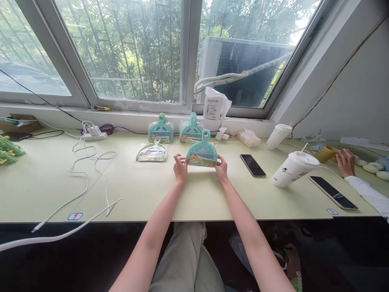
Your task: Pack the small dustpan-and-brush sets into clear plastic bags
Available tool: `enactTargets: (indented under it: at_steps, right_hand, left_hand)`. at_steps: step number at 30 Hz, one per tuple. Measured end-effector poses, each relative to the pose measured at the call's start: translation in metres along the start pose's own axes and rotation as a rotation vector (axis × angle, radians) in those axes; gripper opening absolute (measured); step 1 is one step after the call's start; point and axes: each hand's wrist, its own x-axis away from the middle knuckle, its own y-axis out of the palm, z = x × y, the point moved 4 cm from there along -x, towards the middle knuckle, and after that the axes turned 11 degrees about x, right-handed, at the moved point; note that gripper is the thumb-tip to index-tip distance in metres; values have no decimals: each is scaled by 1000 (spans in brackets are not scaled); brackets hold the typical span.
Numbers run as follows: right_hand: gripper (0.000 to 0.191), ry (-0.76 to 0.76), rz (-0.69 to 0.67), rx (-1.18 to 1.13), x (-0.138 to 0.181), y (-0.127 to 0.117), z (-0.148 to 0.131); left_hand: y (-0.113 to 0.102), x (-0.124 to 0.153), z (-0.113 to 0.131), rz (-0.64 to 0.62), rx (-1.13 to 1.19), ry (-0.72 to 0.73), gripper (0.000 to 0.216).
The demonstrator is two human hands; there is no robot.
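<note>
Between my two hands a teal mini dustpan and brush set [201,151] stands upright, its handle pointing up and a printed label across its lower part. My left hand [181,167] pinches its lower left corner, and my right hand [221,167] grips the lower right corner. Behind it, two wrapped stacks of similar sets lean near the wall: a left stack [161,130] and a right stack [191,129]. A pale wrapped dustpan set [152,151] lies on the table left of my left hand.
Right of my hands are a black phone [253,165], a tilted white cup [294,168] and a second phone [333,192]. Another person's hand [345,163] touches a yellow roll [325,154]. White cables [86,178] sprawl at left. A tissue pack [249,138] sits near the wall.
</note>
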Motion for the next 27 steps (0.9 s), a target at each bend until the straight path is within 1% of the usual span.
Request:
enactTargets:
  at_steps: [1, 2, 4, 6, 9, 11, 14, 15, 18, 21, 24, 27]
  right_hand:
    - [59, -11, 14, 41, -1, 2, 1]
    - [55, -25, 30, 87, -2, 4, 2]
    - [46, -68, 68, 197, -4, 10, 2]
    - [36, -127, 91, 314, -8, 19, 0]
    - [30, -204, 75, 452, -18, 36, -4]
    - [30, -235, 67, 521, -26, 45, -7]
    - [34, -255, 55, 629, -42, 55, -9]
    - [36, -249, 43, 671, -49, 58, -9]
    - [38, -193, -6, 821, -72, 70, -4]
    - [39, -142, 7, 948, -96, 83, 6]
    - [43, -106, 41, 1017, -119, 94, 16]
    - [48, -99, 12, 1012, -140, 103, 24]
  left_hand:
    - [0, -2, -2, 15, -4, -4, 46]
    - [-1, -4, -5, 12, -12, -9, 47]
    - [0, -11, -12, -34, -54, -35, 38]
    - [1, -20, -21, -70, -84, -94, 25]
    - [0, -35, -31, -20, -27, -151, 22]
    - [2, -47, -33, 3, -16, -152, 25]
    - [9, -66, -34, -31, -181, -119, 28]
    - [11, -73, -34, -38, -261, -91, 29]
    - [16, -99, -37, -7, -454, -11, 28]
    - [24, -126, -49, -9, -577, 0, 26]
    - [31, -150, -61, 8, -627, -4, 24]
    - [34, -168, -70, 46, -585, -33, 19]
